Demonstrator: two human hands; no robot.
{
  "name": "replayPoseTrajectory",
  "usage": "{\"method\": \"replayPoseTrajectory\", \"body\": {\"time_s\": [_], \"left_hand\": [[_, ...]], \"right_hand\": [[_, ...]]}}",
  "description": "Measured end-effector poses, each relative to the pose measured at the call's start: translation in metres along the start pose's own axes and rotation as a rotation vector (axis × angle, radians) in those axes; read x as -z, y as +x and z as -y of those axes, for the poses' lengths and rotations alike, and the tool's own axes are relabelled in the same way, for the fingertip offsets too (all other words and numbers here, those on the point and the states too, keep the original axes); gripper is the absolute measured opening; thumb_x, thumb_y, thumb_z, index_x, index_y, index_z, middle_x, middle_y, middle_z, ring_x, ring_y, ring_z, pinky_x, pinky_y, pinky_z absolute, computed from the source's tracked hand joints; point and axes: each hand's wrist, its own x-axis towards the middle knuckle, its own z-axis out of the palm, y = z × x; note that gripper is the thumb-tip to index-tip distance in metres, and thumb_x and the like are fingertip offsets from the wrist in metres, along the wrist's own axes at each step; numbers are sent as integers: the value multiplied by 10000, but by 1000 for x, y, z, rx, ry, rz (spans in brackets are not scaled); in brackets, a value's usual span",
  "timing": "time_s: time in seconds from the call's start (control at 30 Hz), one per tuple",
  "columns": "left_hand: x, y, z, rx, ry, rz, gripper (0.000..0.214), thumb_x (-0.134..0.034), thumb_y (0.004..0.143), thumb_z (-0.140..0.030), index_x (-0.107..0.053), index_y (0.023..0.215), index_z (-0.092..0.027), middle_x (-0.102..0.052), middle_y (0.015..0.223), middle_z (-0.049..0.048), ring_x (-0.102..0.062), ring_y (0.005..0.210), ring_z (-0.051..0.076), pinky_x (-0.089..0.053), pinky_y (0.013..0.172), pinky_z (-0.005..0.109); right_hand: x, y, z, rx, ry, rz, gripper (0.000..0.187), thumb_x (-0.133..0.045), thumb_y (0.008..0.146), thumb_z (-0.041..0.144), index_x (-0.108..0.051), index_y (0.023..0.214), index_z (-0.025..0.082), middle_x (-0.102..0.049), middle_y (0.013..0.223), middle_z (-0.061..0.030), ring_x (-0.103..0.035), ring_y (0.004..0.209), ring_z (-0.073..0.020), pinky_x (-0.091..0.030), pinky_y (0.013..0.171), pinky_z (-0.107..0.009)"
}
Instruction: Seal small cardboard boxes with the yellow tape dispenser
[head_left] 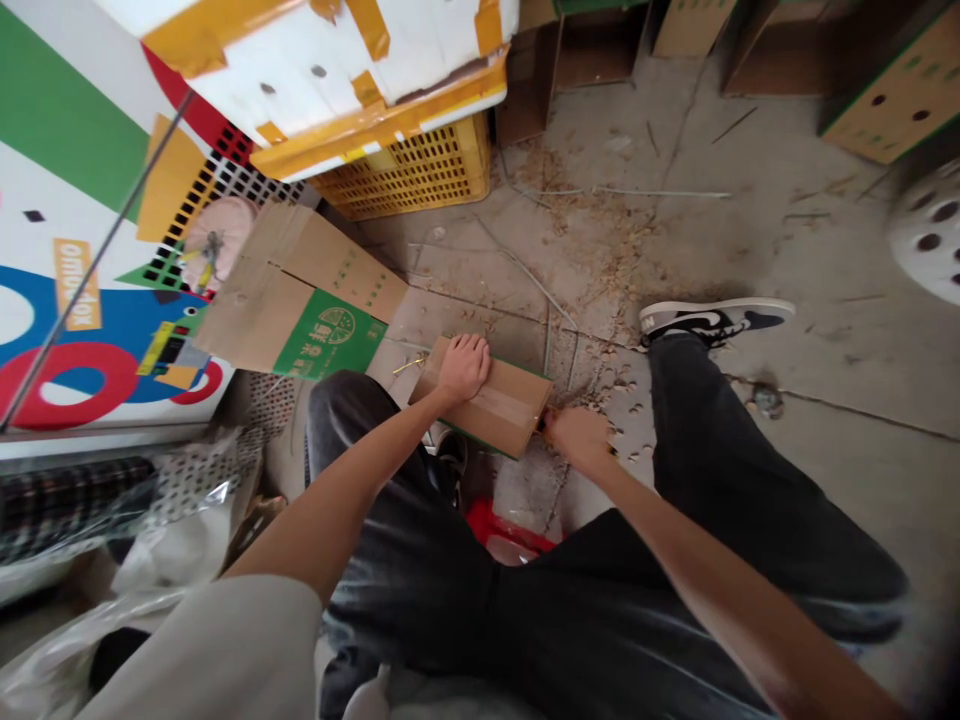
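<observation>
A: Where is the small cardboard box [499, 405] seen?

B: It is seen in the middle of the frame, laid flat on the concrete floor [750, 240], between the two legs in dark trousers. A strip of brown tape is seen along its top.

A: How is the left hand [463, 366] placed?

B: It is laid on the upper left end of the box. The palm is pressed on the top and the fingers are bent over the far edge, so the box is gripped there.

A: And the right hand [577, 438]?

B: It is closed into a fist and is touching the right end of the box, low on that side. Whether something is held inside the fist cannot be told.

A: What is found around it?

B: Pale chips [615, 270] are scattered on the floor, above and to the right of the box. A black shoe [716, 318] with a white sole is seen to the right of centre. A larger carton [300, 300] with a green printed panel is lying at the upper left of the box, near it. A yellow crate [409, 170] is standing at the top centre, well apart. A red object [499, 525] is partly hidden below the box, between the legs.
</observation>
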Motion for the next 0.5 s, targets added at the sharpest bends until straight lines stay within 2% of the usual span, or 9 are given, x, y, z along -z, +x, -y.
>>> {"method": "replayPoseTrajectory", "body": {"time_s": [0.07, 0.13, 0.23, 0.37, 0.43, 0.5], "left_hand": [[-1, -1, 0, 2, -2, -12, 463, -176, 1042, -302, -608, 1020, -139, -653, 1058, 128, -547, 1054, 257, -344, 1009, 407], [-2, -2, 0, 11, -9, -23, 460, -184, 1041, -304, -610, 994, -138, -656, 1045, 133, -551, 1041, 261, -348, 992, 408], [-3, -2, 0, 0, -17, -45, 453, -194, 1038, -301, -611, 976, -135, -656, 1020, 137, -552, 1029, 267, -349, 976, 410], [-5, -3, -1, -14, -25, -66, 444, -204, 1035, -290, -614, 965, -132, -655, 1002, 137, -551, 1013, 266, -349, 969, 409], [-7, -3, 0, -8, -36, -73, 445, -209, 1033, -291, -618, 965, -130, -655, 1000, 140, -550, 1012, 268, -347, 968, 409], [-8, -3, 1, -7, -50, -84, 447, -210, 1032, -290, -624, 980, -127, -657, 1012, 145, -549, 1022, 268, -340, 975, 410]], "right_hand": [[-11, 14, 25, -18, -4, 57, 308, -504, 950, 196, -768, 996, 43, -738, 992, -273, -722, 998, -327, -531, 784, -366], [-19, 21, 30, -34, -3, 94, 298, -492, 940, 148, -774, 987, 62, -746, 988, -256, -730, 990, -325, -541, 775, -361], [-19, 16, 9, -38, -10, 86, 341, -442, 966, 157, -770, 1009, 70, -745, 1007, -252, -724, 1016, -328, -545, 799, -376], [1, -8, -35, -40, -34, 6, 426, -351, 1011, 216, -687, 1185, 22, -714, 1058, -295, -708, 1041, -329, -532, 850, -402], [15, -21, -52, -55, 2, -72, 451, -339, 1018, 247, -616, 1281, 6, -709, 1055, -295, -702, 1035, -316, -524, 853, -392], [27, -33, -58, -108, 154, -212, 470, -333, 1024, 291, -597, 1291, 9, -710, 1052, -287, -692, 1030, -306, -514, 846, -375]]}}
